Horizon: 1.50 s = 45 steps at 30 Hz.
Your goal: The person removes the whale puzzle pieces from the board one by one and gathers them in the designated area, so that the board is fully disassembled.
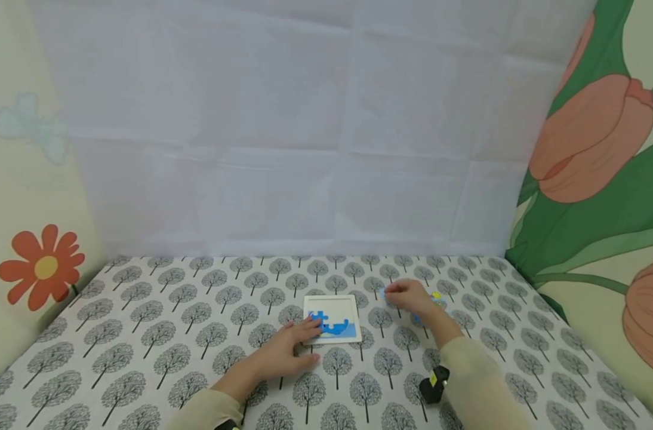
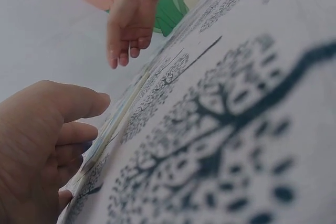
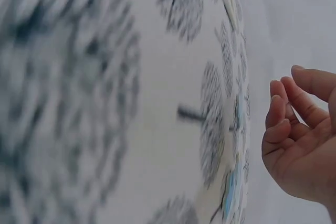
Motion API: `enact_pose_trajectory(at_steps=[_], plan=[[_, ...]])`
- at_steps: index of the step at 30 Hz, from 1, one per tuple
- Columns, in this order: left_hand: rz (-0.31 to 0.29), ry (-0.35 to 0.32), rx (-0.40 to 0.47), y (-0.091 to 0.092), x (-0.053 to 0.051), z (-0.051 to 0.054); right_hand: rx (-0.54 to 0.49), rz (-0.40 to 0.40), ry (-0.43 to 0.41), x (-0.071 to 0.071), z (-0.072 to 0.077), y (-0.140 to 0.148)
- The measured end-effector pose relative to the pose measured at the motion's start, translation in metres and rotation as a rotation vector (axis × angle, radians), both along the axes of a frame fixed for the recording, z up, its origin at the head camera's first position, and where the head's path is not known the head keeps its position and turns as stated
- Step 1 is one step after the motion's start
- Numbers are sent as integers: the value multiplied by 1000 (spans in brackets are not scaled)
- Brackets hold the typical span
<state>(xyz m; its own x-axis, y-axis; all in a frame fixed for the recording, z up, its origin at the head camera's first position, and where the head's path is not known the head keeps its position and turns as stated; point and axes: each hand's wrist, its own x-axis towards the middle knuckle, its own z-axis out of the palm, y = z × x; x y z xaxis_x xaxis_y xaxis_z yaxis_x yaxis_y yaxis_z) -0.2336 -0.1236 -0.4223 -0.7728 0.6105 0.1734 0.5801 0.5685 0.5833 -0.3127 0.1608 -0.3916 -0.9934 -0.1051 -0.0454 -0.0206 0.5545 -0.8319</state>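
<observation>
A white square puzzle tray (image 1: 332, 341) lies on the table, with blue puzzle pieces (image 1: 334, 328) joined along its lower and left parts. My left hand (image 1: 283, 353) rests its extended fingers on the tray's left side; the left wrist view shows the same hand (image 2: 44, 145) with the thumb apart. Over the table right of the tray, my right hand (image 1: 412, 297) hovers beside a light blue piece (image 1: 382, 292). In the right wrist view this hand (image 3: 307, 140) has loosely bent fingers and nothing visible between them.
More puzzle pieces, one with yellow (image 1: 436, 295), lie partly hidden behind the right hand and wrist. The table bears a tree-print cloth (image 1: 273, 297). A white sheet (image 1: 262, 149) hangs at the back, between walls with painted flowers (image 1: 46, 267).
</observation>
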Motion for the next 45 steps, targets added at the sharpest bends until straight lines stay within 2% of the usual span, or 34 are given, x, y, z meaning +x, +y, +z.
enact_pose_trajectory(at_steps=[7,13,17,25,31,39,45], plan=[[-6,38,-26,-4,1,2,-88,81,-20,2,4,-36],[4,62,-35,-7,6,3,-109,199,-6,6,2,-65],[10,75,-46,-8,9,3,-100,237,-10,10,1,-82],[9,56,-54,-9,9,4,-143,233,-46,11,-10,-102],[2,40,-29,-9,9,4,-86,212,-36,13,-16,-108],[-9,38,-33,-8,9,2,-55,220,-14,15,-21,-108],[-18,28,-2,-9,7,-2,-13,217,16,14,-22,-105]])
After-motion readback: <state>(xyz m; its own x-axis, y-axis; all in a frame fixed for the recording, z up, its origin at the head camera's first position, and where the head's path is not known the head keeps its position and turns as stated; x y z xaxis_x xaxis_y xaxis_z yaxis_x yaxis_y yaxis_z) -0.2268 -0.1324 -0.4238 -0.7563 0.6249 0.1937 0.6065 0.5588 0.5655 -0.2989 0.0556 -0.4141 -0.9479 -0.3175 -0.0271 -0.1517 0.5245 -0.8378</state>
